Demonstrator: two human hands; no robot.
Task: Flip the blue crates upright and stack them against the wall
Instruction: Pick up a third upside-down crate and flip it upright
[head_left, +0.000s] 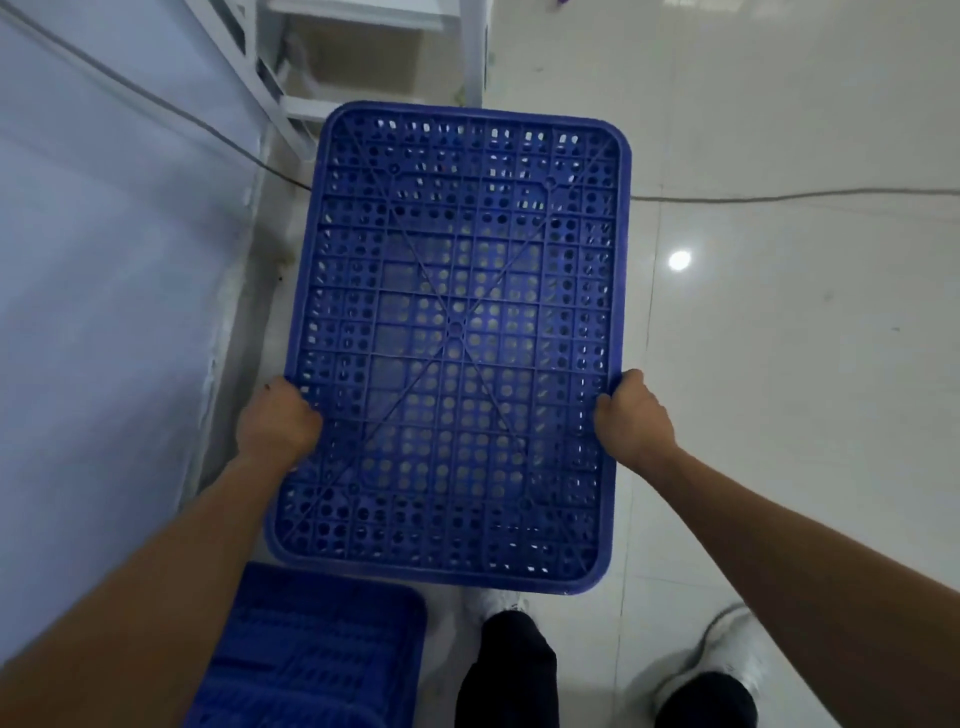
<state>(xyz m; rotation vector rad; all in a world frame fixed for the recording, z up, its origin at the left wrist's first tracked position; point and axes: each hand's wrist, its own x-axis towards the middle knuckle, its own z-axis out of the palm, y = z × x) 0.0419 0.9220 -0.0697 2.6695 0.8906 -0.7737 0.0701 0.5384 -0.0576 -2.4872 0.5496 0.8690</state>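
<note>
We hold the blue crate, base up, both hands clamped on its long edges; flipping risks striking the wall

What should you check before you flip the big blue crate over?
1. Both hands gripping: left hand and right hand clamp the held crate's long sides. Ok.
2. Crate upright: ribbed bottom faces up. Not ok.
3. Crate empty: floor shows through the holes. Ok.
4. Space to turn: second crate sits close below left, white shelf frame just ahead. Cannot tell.
5. Footing: black cable lies across the floor ahead. Not ok.
</note>
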